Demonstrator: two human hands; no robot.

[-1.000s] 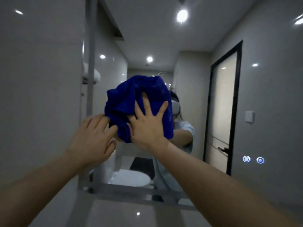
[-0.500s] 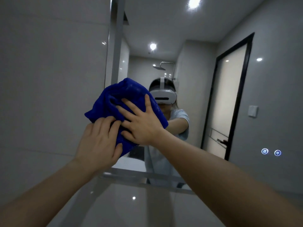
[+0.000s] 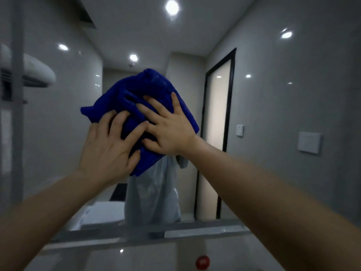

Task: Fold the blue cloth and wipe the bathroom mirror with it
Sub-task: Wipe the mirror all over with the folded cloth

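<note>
The bunched blue cloth (image 3: 148, 94) is pressed flat against the bathroom mirror (image 3: 273, 94) at about head height. My right hand (image 3: 168, 130) lies spread on the cloth's right half, palm down. My left hand (image 3: 111, 145) presses on the cloth's lower left part, fingers apart and overlapping the cloth's edge. The cloth hides the head of the person reflected in the mirror; only a light shirt shows below it.
The mirror's lower edge and a grey ledge (image 3: 148, 233) run below my arms. A small red round object (image 3: 202, 262) sits near the bottom. The mirror's left frame (image 3: 17, 94) stands at far left. A dark-framed door (image 3: 218, 133) and wall switches (image 3: 309, 142) appear in the reflection.
Both hands have carried the cloth to the right and slightly up across the glass, away from the mirror's left frame. The cloth now covers the reflected headset.
</note>
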